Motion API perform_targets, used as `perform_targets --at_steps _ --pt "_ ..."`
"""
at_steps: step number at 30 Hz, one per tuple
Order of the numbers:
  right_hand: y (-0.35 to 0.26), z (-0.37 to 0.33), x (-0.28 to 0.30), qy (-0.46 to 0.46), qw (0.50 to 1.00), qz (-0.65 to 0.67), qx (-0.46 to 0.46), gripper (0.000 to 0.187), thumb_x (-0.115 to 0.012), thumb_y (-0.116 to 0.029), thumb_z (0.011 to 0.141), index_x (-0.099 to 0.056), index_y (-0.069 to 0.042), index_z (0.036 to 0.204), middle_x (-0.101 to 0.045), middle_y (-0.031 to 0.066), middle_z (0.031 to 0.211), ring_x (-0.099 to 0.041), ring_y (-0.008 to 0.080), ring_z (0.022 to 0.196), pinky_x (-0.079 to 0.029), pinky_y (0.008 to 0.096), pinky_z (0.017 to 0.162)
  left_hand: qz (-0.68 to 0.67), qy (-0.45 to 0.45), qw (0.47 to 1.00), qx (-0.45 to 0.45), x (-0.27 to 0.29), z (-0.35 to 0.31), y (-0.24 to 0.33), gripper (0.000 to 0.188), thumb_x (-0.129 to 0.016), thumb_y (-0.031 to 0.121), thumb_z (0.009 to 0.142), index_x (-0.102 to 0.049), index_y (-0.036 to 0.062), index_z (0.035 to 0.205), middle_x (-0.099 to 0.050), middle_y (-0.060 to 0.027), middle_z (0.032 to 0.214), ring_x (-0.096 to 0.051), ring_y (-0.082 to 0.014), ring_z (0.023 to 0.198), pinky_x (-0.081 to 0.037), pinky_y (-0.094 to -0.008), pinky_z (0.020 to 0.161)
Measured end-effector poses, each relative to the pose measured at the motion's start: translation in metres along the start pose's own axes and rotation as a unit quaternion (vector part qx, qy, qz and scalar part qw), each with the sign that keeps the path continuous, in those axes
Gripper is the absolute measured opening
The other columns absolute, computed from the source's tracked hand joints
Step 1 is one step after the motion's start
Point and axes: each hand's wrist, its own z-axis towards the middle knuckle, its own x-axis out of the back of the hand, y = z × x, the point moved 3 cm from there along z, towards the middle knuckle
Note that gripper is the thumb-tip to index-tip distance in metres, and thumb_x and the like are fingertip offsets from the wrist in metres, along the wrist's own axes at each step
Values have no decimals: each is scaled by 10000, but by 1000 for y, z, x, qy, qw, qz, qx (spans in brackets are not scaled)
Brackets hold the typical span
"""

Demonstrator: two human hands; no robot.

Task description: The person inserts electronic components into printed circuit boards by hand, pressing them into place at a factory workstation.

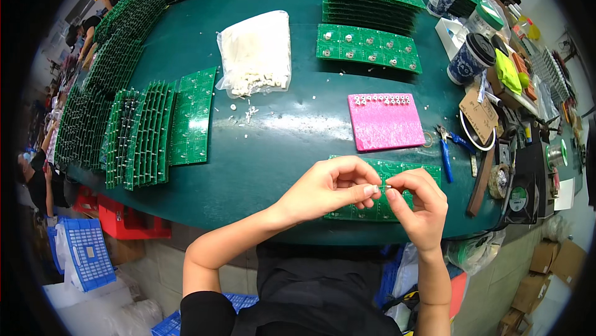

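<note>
My left hand [335, 186] pinches a small white part [376, 189] between thumb and fingertips. Facing it, my right hand [419, 202] pinches a tiny metallic part [388, 188]; the two parts nearly meet, and I cannot tell whether they touch. Both hands are above a green circuit board [347, 213] near the table's front edge, hiding much of it. Just beyond lies a pink foam block [386, 126] with rows of small silvery components [383, 99] along its far side. A clear plastic bag [256, 50] of small white pieces lies open farther left.
Stacked circuit boards [372, 10] stand at the back, with a populated board [369, 47] in front. Upright boards [194, 116] crowd the left. Blue-handled pliers [447, 159], a patterned cup [472, 60] and tools line the right side. White scraps [250, 114] litter the green table [273, 156].
</note>
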Motion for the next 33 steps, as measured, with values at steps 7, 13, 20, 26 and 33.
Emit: perform_targets --at_steps 7,13,20,26,33 --pt "-8 0 5 40 998 -37 45 164 -725 49 780 -679 8 932 -658 104 857 -640 189 738 -526 302 658 -14 4 1000 22 3 2 -5 233 -616 96 959 -543 -4 1157 -671 -114 982 -667 -160 904 -555 -297 793" --pt "-1 -4 3 -23 1000 -9 14 169 -690 75 795 -655 55 959 -643 114 915 -604 173 821 -495 271 717 -23 2 1000 17 -1 2 -4 237 -615 116 966 -521 -20 1137 -670 -106 971 -663 -141 890 -545 -278 761" --pt "2 -3 3 -17 998 42 -52 159 -693 60 802 -666 46 959 -656 112 916 -624 177 816 -507 272 720 -36 -12 999 26 -3 3 -6 258 -607 99 968 -494 -23 1166 -667 -109 965 -663 -145 900 -542 -275 771" --pt "-3 -8 1 -30 999 -27 9 183 -727 41 776 -700 -9 950 -670 98 906 -652 181 780 -532 301 677 -31 4 999 10 -5 2 -11 338 -614 78 959 -461 9 1253 -678 -101 961 -656 -130 893 -542 -279 799" --pt "33 -22 21 14 982 -178 -54 146 -703 47 786 -669 -10 916 -637 82 884 -620 143 684 -509 266 610 635 197 735 -131 62 16 35 141 -610 166 911 -626 27 919 -659 -144 813 -659 -330 765 -519 -400 684"
